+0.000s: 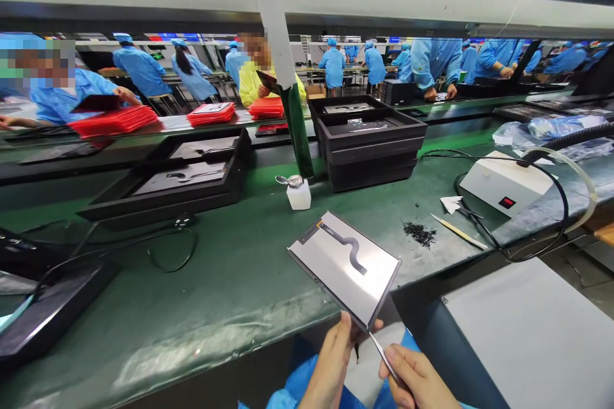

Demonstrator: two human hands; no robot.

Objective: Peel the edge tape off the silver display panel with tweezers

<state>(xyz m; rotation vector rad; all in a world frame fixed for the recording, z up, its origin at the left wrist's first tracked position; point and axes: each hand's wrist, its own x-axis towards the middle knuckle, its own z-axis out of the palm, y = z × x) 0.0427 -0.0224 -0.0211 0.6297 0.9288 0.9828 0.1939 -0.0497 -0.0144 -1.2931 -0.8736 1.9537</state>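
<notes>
A display panel [330, 262] with a silvery back is tilted up over the bench's front edge. A dark flex cable [352, 248] curves across its back. My left hand [336, 348] grips the panel's near corner, thumb on the side edge and fingers partly hidden beneath. My right hand [415, 374] is closed around slim metal tweezers [381, 351]. Their tip touches the panel's near corner, close to my left fingers. Beyond the panel stands a white dispenser bottle [299, 194] with its metal lid up.
Black trays [374, 153] with panels stand behind, with more trays [192, 188] to the left. Dark scraps [419, 234] and a yellowish pointed tool [459, 232] lie right, near a white box [506, 185] with cables. Co-workers [330, 64] sit beyond the shelf post [275, 19].
</notes>
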